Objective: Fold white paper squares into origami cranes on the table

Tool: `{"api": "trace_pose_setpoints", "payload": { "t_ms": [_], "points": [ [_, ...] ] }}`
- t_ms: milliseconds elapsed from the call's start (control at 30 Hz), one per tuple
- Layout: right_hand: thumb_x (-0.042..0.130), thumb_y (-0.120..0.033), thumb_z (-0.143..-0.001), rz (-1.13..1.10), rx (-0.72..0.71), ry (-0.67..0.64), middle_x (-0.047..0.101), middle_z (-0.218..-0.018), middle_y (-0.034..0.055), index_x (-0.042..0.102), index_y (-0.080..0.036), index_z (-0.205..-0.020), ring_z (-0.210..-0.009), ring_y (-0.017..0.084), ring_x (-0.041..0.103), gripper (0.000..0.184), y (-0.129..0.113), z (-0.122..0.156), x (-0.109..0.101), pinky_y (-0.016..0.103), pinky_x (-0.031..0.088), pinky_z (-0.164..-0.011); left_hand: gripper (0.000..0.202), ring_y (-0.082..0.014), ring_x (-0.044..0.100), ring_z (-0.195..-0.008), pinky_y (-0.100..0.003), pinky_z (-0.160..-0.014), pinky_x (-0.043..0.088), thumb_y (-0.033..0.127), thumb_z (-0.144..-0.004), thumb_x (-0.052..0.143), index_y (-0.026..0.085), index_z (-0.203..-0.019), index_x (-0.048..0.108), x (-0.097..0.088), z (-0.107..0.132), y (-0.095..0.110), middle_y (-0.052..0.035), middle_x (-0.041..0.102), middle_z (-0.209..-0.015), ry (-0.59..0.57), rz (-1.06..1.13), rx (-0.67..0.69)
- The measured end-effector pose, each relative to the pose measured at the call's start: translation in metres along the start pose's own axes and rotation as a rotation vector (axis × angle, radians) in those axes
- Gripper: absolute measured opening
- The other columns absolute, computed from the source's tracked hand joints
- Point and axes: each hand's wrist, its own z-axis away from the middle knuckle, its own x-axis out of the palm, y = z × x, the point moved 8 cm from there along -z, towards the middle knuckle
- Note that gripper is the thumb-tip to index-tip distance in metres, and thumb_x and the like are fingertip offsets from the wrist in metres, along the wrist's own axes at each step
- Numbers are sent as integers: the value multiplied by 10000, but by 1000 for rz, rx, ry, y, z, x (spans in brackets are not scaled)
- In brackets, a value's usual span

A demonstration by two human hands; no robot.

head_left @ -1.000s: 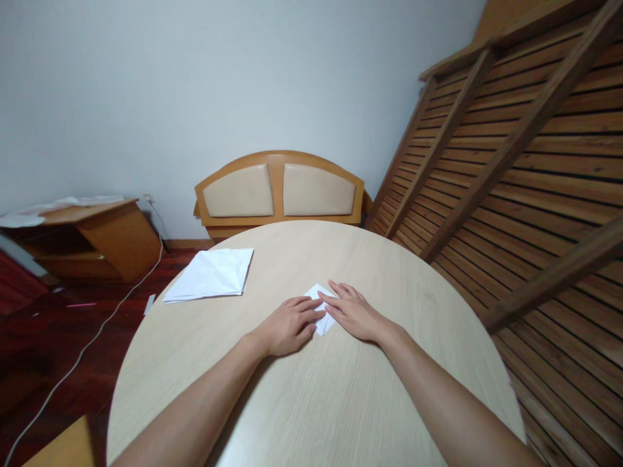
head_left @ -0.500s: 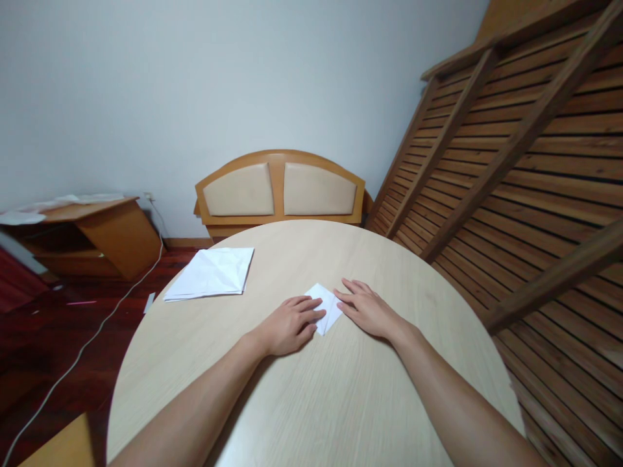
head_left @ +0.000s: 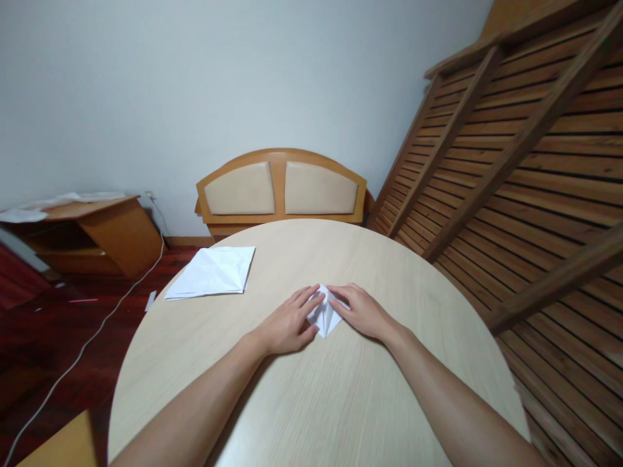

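A small sheet of white folded paper [head_left: 324, 318] lies near the middle of the table, its point toward me and creases fanning up from it. My left hand [head_left: 288, 322] is closed on its left side, fingertips on the upper part and thumb by the lower left edge. From the other side my right hand [head_left: 364, 311] grips the upper right part, its fingers bent over the paper. Fingers of both hands nearly meet at the top and partly hide the paper there.
A stack of white paper [head_left: 211, 272] lies at the left of the round table [head_left: 379, 402]. Beyond the table stands a padded headboard [head_left: 279, 185]. Wooden slatted panels [head_left: 525, 175] lean at the right. A low cabinet [head_left: 111, 233] and a white cable [head_left: 104, 318] are on the left.
My right hand has moved left and inward over the paper, closer to my left hand. The paper's middle now shows more open, fanned creases. The paper stack has stayed put.
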Motion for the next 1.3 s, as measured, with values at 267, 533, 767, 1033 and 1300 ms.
{"api": "trace_pose_setpoints", "payload": {
  "t_ms": [267,533,767,1033,1300],
  "points": [
    [607,-360,-913,-37,102,32,724,-1148,90,649,-222,-1267,-989,240,675,382,10,2,-1,389,519,-894,814,-323,321,-1454,-532,-1177,319,256,-843,618,178,-1545,213,5,2,-10,-190,331,-1573,27,84,-30],
    [570,-176,-852,-90,93,29,714,-1177,76,658,-227,-1252,-1009,221,666,413,11,3,-1,370,506,-922,798,-329,352,-1420,-538,-1170,313,264,-842,620,170,-1530,227,5,1,-12,-197,373,-1530,42,122,-46],
    [577,-69,-744,3,16,-10,740,-1065,63,732,-231,-1094,-1013,238,619,416,-1,4,-3,389,469,-938,889,-327,398,-1355,-516,-1121,369,288,-821,653,170,-1549,157,3,3,-17,-196,375,-1466,69,195,-144],
    [607,-138,-814,15,46,-45,704,-860,39,715,-207,-867,-858,200,615,139,2,5,-4,328,469,-812,688,-206,600,-925,-365,-837,515,335,-908,578,168,-1502,273,-4,5,-26,-118,556,-1178,142,258,-290],
    [552,-263,-932,-67,133,-14,701,-889,53,673,-198,-887,-813,183,635,144,13,8,-5,297,469,-738,499,-222,612,-1031,-368,-911,504,287,-910,570,164,-1377,441,-8,5,-25,-114,616,-1152,193,287,-276]
  ]
}}
